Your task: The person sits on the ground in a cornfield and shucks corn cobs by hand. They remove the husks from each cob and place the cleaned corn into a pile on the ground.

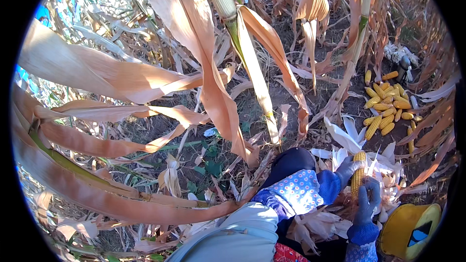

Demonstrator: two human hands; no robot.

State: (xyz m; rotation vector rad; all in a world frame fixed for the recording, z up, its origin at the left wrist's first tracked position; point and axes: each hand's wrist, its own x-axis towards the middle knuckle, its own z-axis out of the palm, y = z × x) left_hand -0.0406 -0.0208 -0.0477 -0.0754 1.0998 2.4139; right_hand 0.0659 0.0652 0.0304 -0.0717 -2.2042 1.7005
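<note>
A yellow corn ear (pixel 358 176) with its husk peeled back is upright before me, at the right of the view. My left hand (pixel 346 170), in a grey-blue glove, grips its upper part from the side. Pale husk leaves (pixel 344 134) spread out above that hand. My right hand (pixel 367 198), gloved alike, is at the ear's lower end with its fingers curled and the thumb beside the kernels. How firmly it holds the ear is unclear. Loose husks (pixel 320 223) lie beneath and between my arms.
Husked corn ears (pixel 387 103) are heaped on the ground. Near them are a metal cylinder (pixel 403 67) and a white fringed item (pixel 398 52). A yellow bucket-like object (pixel 395 231) sits beside my right forearm. Dry corn stalks (pixel 256 72) and long leaves (pixel 214 80) hang close.
</note>
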